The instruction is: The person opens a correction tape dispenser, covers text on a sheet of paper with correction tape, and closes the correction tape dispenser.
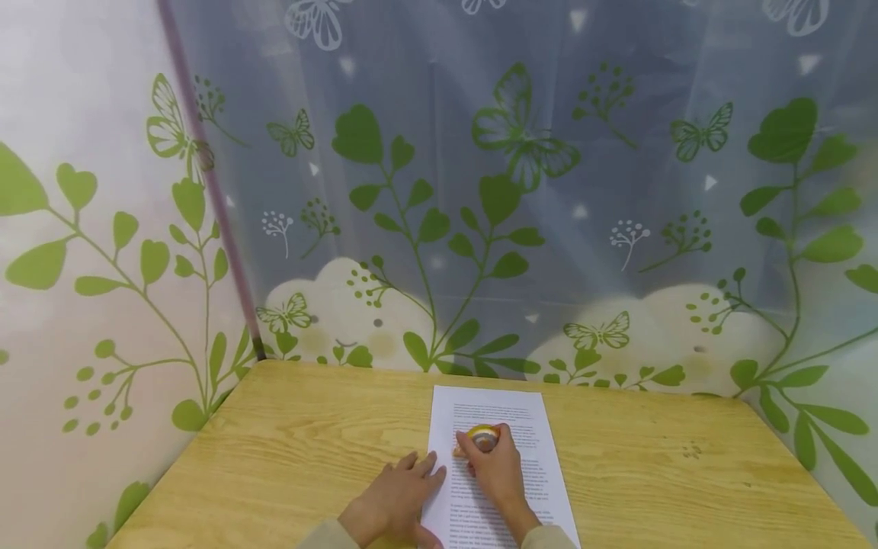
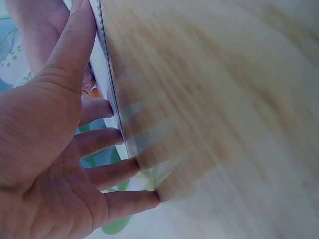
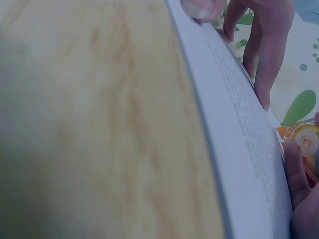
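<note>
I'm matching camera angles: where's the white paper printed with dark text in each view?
Head: white paper printed with dark text, bottom, just right of centre.
Left wrist: narrow edge-on strip, upper left.
Right wrist: long slanted band, right of centre.
Shared landmark: yellow-brown wood-grain tabletop.

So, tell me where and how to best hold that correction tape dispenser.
Pinch the round body of the correction tape dispenser between thumb and fingers, probably from the near side, as the right hand does. Its case stands up from the printed paper, leaving opposite sides to grip; the orange end should stay free.
</note>
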`<action>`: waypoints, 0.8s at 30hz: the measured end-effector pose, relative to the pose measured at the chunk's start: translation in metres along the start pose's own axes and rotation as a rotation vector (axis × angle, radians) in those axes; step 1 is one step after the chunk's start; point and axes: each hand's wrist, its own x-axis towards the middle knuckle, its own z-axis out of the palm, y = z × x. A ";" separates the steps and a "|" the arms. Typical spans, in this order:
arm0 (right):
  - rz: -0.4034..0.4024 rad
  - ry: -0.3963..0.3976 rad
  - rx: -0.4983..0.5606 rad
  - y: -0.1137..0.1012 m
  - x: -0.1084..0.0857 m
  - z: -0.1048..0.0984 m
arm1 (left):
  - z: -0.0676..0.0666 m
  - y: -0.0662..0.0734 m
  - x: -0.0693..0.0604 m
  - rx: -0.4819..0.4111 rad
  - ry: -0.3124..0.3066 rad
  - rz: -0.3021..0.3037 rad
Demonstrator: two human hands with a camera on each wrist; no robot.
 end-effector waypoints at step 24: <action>-0.120 0.038 -0.214 -0.009 -0.002 -0.003 | 0.005 -0.001 0.002 0.021 0.005 -0.010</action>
